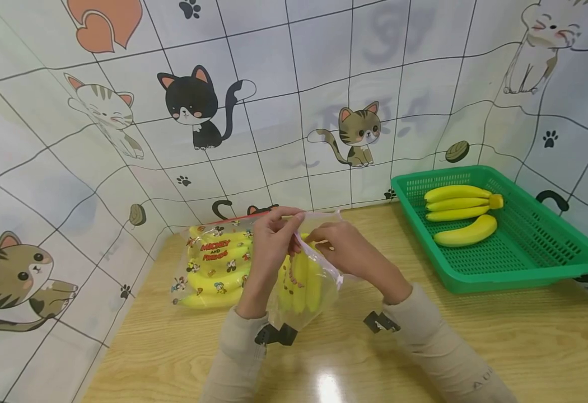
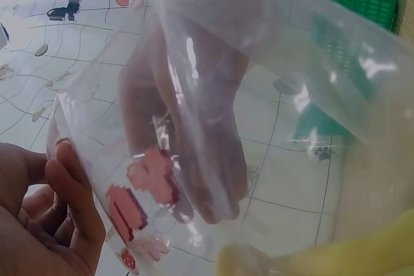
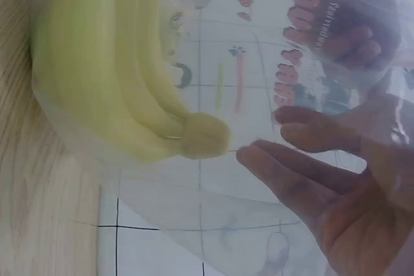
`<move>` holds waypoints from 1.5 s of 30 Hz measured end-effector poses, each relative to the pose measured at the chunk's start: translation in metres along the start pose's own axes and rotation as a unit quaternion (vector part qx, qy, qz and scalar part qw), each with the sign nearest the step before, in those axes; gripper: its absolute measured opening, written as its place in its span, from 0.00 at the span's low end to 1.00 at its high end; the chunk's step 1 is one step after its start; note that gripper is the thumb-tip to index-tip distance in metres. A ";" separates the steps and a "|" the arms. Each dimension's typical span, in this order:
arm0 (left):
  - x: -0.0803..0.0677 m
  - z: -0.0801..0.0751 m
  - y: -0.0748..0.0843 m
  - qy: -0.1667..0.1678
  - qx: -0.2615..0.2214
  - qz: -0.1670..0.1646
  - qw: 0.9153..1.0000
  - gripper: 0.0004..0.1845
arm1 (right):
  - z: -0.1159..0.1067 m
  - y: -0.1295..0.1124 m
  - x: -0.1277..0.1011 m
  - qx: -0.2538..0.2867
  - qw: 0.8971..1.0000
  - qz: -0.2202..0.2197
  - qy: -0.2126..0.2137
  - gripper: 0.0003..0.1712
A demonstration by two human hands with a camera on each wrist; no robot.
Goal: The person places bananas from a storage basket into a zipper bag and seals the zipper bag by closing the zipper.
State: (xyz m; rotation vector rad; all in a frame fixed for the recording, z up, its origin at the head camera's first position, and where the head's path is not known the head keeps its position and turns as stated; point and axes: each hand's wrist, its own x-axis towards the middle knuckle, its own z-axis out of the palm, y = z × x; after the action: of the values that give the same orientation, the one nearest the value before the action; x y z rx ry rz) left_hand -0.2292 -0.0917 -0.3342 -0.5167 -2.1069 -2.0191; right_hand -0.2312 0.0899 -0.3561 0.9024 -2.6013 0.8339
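Note:
A clear zip bag (image 1: 331,305) with a lilac zipper edge holds a bunch of bananas (image 1: 299,288), stem end toward the mouth. My left hand (image 1: 269,246) pinches the bag's edge on the left, thumb against fingers. My right hand (image 1: 344,246) is at the bag's mouth, its fingers behind clear plastic in the left wrist view. In the right wrist view, the loosely extended fingertips (image 3: 249,154) lie close to the banana stem (image 3: 208,136), with a small gap between them. Part of the bunch is hidden behind my left wrist in the head view.
Left of my hands lies a clear printed bag (image 1: 218,252) with a red zipper and bananas inside. A green basket (image 1: 521,274) at the right holds a banana bunch (image 1: 460,202) and a single banana (image 1: 467,232). A cat-printed wall covering (image 1: 274,112) rises behind the wooden table (image 1: 475,347).

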 end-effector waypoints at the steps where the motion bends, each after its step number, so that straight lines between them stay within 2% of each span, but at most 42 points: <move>1: 0.000 -0.001 0.000 0.001 -0.001 0.001 1.000 0.12 | -0.001 0.001 0.000 0.010 1.000 -0.003 -0.002 0.11; 5: 0.000 -0.002 0.001 0.010 0.000 0.004 1.000 0.11 | -0.011 0.001 -0.003 0.068 0.998 -0.008 -0.007 0.11; 11: 0.003 -0.005 0.003 0.030 -0.004 0.009 0.999 0.08 | -0.035 -0.001 -0.010 0.191 0.981 -0.001 0.017 0.17; 15: 0.004 -0.009 0.004 0.053 -0.011 0.020 0.998 0.08 | -0.047 0.000 -0.015 0.226 0.972 -0.008 0.057 0.15; 20: 0.006 -0.018 0.003 0.085 -0.021 -0.014 0.996 0.06 | -0.056 0.004 -0.020 0.231 0.968 -0.016 0.098 0.14; 22: 0.006 -0.019 0.003 0.085 -0.020 -0.023 0.996 0.07 | -0.058 0.005 -0.021 0.223 0.969 -0.020 0.106 0.14; 28: 0.006 -0.019 0.004 0.062 -0.024 -0.020 0.998 0.12 | -0.067 0.010 -0.024 0.198 0.973 -0.019 0.119 0.13; 32: 0.005 -0.018 0.004 0.063 -0.021 -0.022 0.998 0.09 | -0.083 0.018 -0.028 0.163 0.981 0.016 0.100 0.13; 36: 0.005 -0.018 0.003 0.057 -0.019 -0.024 0.998 0.10 | -0.109 0.033 -0.028 0.092 0.991 0.068 0.066 0.13; 40: 0.005 -0.019 0.003 0.054 -0.018 -0.024 0.998 0.13 | -0.139 0.059 -0.023 0.013 0.992 0.125 0.027 0.14; 45: 0.004 -0.022 0.004 0.065 -0.015 -0.024 0.997 0.09 | -0.174 0.112 -0.014 -0.061 0.982 0.176 -0.019 0.18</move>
State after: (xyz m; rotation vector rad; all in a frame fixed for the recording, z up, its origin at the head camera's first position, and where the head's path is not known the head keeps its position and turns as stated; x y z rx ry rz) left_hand -0.2336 -0.1130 -0.3278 -0.3307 -2.0352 -2.0527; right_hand -0.2811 0.2720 -0.2710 0.4337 -2.8547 0.7313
